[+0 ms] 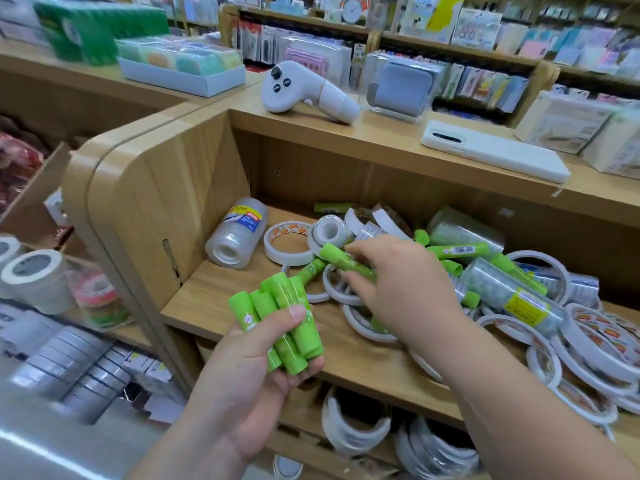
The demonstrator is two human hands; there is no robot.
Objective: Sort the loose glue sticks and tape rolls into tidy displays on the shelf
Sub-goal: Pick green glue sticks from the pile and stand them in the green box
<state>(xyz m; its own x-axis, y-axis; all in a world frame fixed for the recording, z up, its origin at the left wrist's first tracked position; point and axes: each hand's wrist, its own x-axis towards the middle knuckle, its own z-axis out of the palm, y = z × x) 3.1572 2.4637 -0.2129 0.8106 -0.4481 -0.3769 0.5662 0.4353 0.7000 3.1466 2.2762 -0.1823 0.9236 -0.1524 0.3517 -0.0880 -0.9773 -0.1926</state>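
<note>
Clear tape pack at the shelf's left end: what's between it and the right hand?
In the head view, a wide white tape roll lies between the clear tape pack and the right hand, plus a smaller roll.

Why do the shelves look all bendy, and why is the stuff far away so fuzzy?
In the head view, the wide lens curves the wooden shelf edges near the borders; the far racks and green packs are blurred, while the left hand gripping its bundle of glue sticks looks sharp; the right hand is slightly smeared; lighting is soft, without harsh shadows.

White game controller (304,90), white phone (495,150), boxed sponges (183,65) on top shelf (381,133)
</note>
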